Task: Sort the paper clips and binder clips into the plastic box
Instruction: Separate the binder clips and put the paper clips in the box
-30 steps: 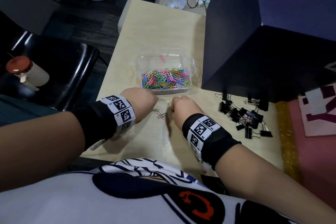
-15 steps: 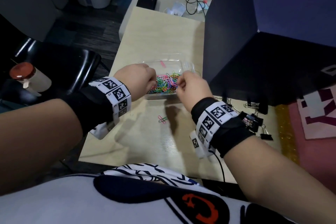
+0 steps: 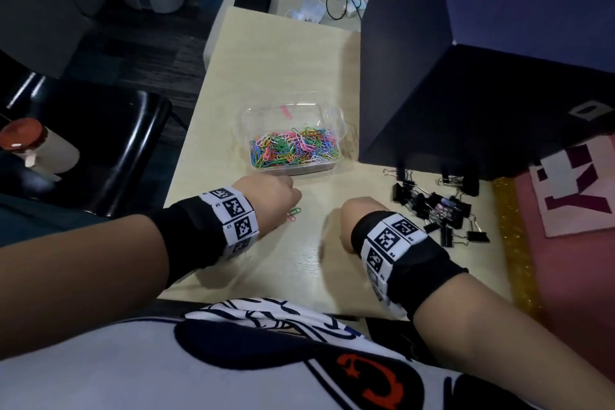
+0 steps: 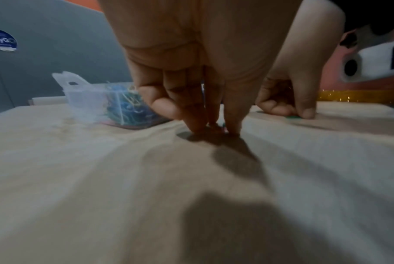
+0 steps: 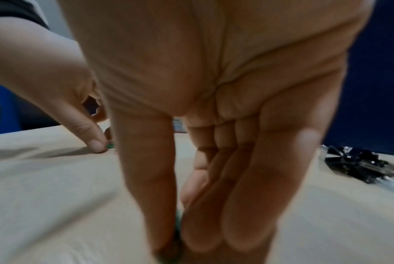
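Observation:
The clear plastic box (image 3: pixel 248 130) holds a heap of coloured paper clips (image 3: pixel 294 148). My left hand (image 3: pixel 269 198) is down on the table in front of it. Its thumb and fingers (image 4: pixel 213 127) pinch at a green and a pink paper clip (image 3: pixel 293 214) lying there. My right hand (image 3: pixel 357 220) is a little to the right, fingers pointing down. It (image 5: pixel 177 232) pinches a green paper clip (image 5: pixel 177 220) against the tabletop. A pile of black binder clips (image 3: pixel 436 208) lies on the table right of my right hand.
A tall dark blue box (image 3: pixel 466 76) stands right of the plastic box, just behind the binder clips. The light wooden table (image 3: pixel 283 53) ends at its left edge beside a black chair (image 3: pixel 100 143). A pink mat (image 3: pixel 565 243) lies at the far right.
Half a second ago both hands were raised over the plastic box. They have come back down to the table in front of it and closed on loose paper clips.

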